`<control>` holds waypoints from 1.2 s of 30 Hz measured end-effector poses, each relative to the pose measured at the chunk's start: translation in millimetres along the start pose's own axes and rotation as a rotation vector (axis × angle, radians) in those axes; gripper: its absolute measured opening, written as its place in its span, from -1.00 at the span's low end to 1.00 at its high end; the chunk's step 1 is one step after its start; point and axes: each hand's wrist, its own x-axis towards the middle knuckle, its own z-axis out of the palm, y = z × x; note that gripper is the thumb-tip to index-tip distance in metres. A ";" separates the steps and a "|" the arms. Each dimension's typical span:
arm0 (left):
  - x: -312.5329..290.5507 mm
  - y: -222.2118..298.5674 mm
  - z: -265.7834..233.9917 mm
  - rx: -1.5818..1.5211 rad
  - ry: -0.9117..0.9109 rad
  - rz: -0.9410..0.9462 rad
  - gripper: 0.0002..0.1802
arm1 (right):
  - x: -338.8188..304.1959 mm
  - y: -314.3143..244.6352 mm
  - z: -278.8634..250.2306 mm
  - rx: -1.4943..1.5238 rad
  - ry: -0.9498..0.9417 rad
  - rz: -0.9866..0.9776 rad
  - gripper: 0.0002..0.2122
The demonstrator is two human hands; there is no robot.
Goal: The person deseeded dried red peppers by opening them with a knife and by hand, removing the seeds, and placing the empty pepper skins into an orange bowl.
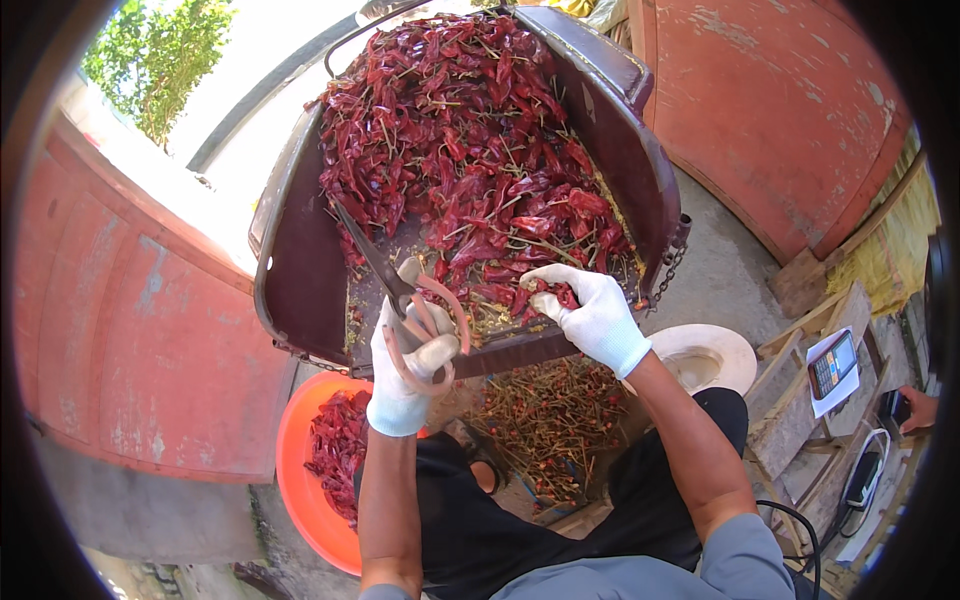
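My left hand (396, 385), in a white glove, is wrapped round a large pair of scissors (381, 266) with pinkish wrapped handles. The blades point up and away to the left, over the near end of a dark metal cart bed (300, 270). To the right, my gloved right hand (600, 320) pinches a few dried red chilli peppers (566, 296) just above the cart's near edge. A big heap of dried red chilli peppers (450, 130), many with pale stems, fills the far part of the bed and thins out toward me.
Below my left forearm stands an orange basin (292, 455) holding red chilli pieces. Cut stems (545, 425) lie heaped between my legs. At right are a round off-white object (740, 350), a wooden pallet (790, 410) with a phone (833, 365), and another person's hand (918, 410).
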 end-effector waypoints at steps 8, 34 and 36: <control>-11.1 -17.7 17.4 0.969 0.069 -0.077 -0.69 | 1.0 -6.1 -2.5 -0.002 -0.010 0.038 -0.79; -17.6 -8.1 13.7 1.476 -0.183 0.142 -0.59 | 2.0 8.6 -2.4 -0.119 0.041 -0.014 -0.76; -18.4 -5.5 14.8 1.459 -0.181 0.129 -0.59 | 1.2 7.2 -1.5 -0.129 0.040 -0.020 -0.77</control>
